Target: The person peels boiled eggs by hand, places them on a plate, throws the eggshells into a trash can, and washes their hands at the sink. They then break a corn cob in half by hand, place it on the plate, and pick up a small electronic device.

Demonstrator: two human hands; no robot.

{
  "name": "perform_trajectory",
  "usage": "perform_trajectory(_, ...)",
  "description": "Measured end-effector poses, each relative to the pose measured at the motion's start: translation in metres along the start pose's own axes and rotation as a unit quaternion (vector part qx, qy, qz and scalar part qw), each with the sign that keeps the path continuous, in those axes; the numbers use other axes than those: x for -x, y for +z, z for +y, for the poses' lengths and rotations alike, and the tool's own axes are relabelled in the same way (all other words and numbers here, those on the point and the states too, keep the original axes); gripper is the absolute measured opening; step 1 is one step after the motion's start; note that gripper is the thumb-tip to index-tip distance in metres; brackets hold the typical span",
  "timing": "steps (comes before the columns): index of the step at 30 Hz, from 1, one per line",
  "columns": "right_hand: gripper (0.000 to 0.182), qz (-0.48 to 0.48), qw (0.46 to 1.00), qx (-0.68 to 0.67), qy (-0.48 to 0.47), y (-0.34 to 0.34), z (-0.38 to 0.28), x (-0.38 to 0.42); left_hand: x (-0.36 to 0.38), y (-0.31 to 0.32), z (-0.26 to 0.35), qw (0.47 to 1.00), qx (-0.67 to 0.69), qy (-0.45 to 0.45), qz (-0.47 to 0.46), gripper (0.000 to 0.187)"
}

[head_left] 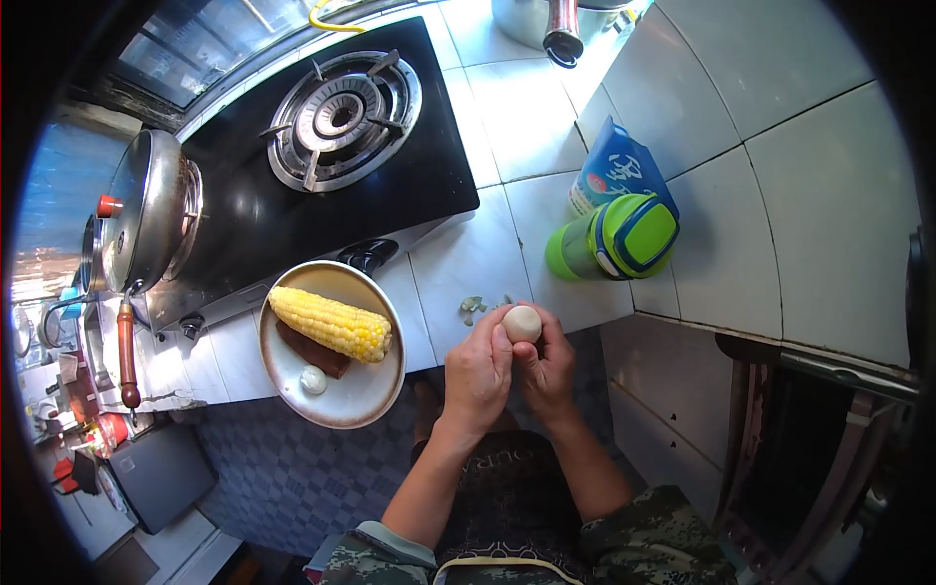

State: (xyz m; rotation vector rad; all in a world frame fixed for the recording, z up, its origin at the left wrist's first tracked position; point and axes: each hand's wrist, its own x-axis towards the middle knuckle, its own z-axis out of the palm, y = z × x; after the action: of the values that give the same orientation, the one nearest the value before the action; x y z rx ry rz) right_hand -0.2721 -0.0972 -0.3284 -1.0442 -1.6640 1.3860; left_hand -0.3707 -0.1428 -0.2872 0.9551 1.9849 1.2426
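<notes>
Both hands meet in front of my body, near the counter's front edge, around a pale round egg [523, 324]. My left hand [480, 375] presses on the egg's left side with thumb and fingers. On its right side are the closed fingers of my right hand [548, 366]. Small bits of shell [472, 306] lie on the white tiles just behind my hands. To the left, a plate [366, 405] at the counter edge bears a yellow corn cob [331, 324], a brown piece [314, 353] partly under it, and a small white roundish item [313, 379].
A black gas stove [234, 224] stands at the back left with a lidded pan [146, 210]. Behind my right hand are a green-lidded container [624, 237] and a blue packet [624, 166]. A pot [526, 21] is at the top, against the tiled wall [819, 195].
</notes>
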Motion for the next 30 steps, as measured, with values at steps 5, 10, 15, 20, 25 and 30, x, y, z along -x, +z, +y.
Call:
perform_trajectory(5,0.066,-0.049,0.993,-0.091,0.048,-0.009,0.003,-0.002,-0.002,-0.002,0.001,0.999,-0.04,0.024,-0.014,0.022)
perform_trajectory(10,0.065,-0.08,0.985,-0.133,0.08,-0.015,0.003,-0.006,-0.006,-0.005,0.002,0.996,-0.068,0.05,-0.028,0.02)
perform_trajectory(15,0.063,-0.103,0.967,-0.19,0.136,-0.018,0.004,-0.006,-0.01,-0.008,0.003,0.995,-0.081,0.036,-0.044,0.016)
perform_trajectory(20,0.058,-0.156,0.926,-0.291,0.184,-0.028,0.009,-0.01,-0.016,-0.012,0.002,0.997,-0.034,-0.025,-0.068,0.015)
perform_trajectory(25,0.053,-0.122,0.928,-0.295,0.194,-0.026,-0.001,-0.018,-0.017,-0.014,0.001,0.992,0.039,-0.085,-0.088,0.017)
perform_trajectory(30,0.05,-0.129,0.955,-0.24,0.117,-0.02,0.007,-0.019,-0.014,-0.01,-0.001,0.998,-0.009,-0.043,-0.04,0.015)
